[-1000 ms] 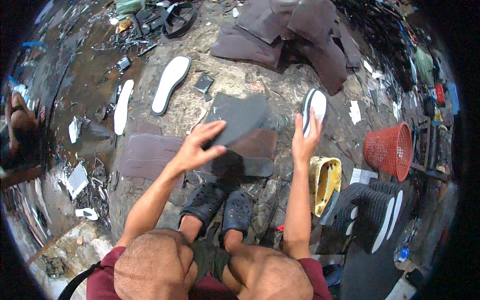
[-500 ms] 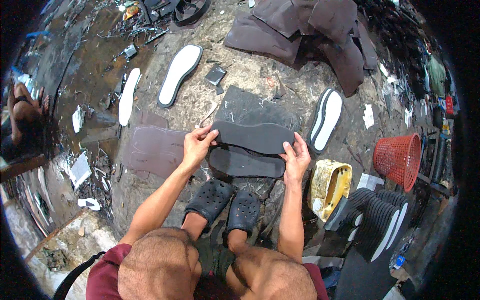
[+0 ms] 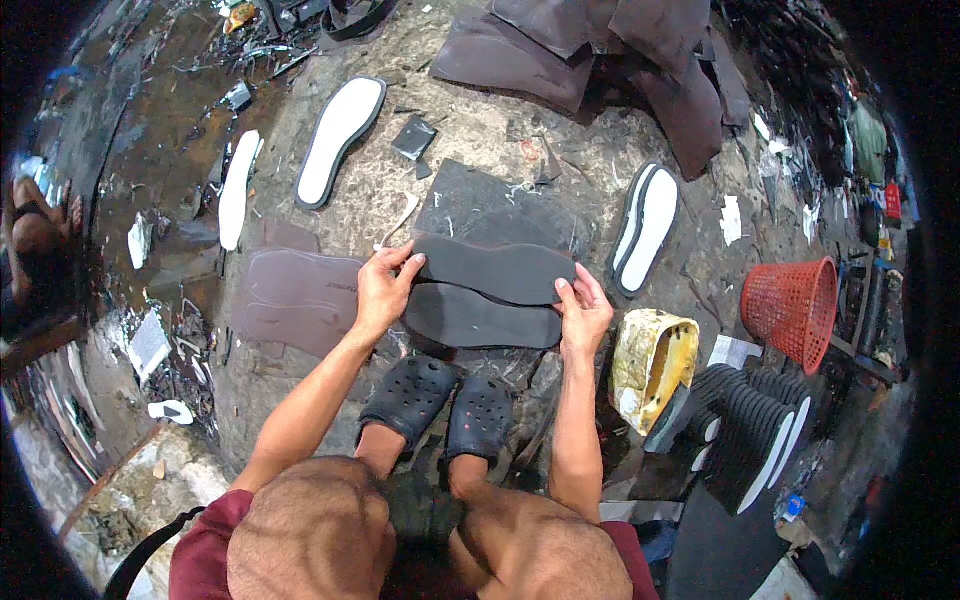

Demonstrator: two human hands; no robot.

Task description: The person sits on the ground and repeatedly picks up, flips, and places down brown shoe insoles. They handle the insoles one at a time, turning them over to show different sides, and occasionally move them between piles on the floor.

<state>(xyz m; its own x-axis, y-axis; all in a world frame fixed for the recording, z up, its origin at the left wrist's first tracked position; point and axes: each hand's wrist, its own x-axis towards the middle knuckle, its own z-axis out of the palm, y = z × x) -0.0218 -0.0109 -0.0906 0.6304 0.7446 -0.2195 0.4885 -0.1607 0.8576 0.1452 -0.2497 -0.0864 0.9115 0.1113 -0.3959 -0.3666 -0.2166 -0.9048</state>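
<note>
A dark grey shoe sole [image 3: 495, 268] lies crosswise between my hands, gripped at both ends. My left hand [image 3: 383, 293] pinches its left end with thumb and fingers, and my right hand [image 3: 584, 312] closes around the right end. Just nearer to me rests a second dark sole [image 3: 482, 318], its far edge beside or partly under the held one; I cannot tell whether they touch. Beyond them lies a square black board [image 3: 500, 200]. Left of my left hand is a flat brown sheet [image 3: 300, 295] with sole outlines drawn on it.
White-faced soles [image 3: 340, 142] [image 3: 648, 232] lie to both sides, with a white insole [image 3: 238, 192] farther left. Brown sheets [image 3: 520, 62] are piled at the back. A yellow container [image 3: 628, 365], red basket [image 3: 790, 312] and stacked black soles [image 3: 745, 440] stand right. My black clogs [image 3: 410, 395] are close.
The whole view has shifted slightly. My hands keep the sole at both ends, and it now sits a little closer to the second sole, with its right end tilted slightly nearer me.
</note>
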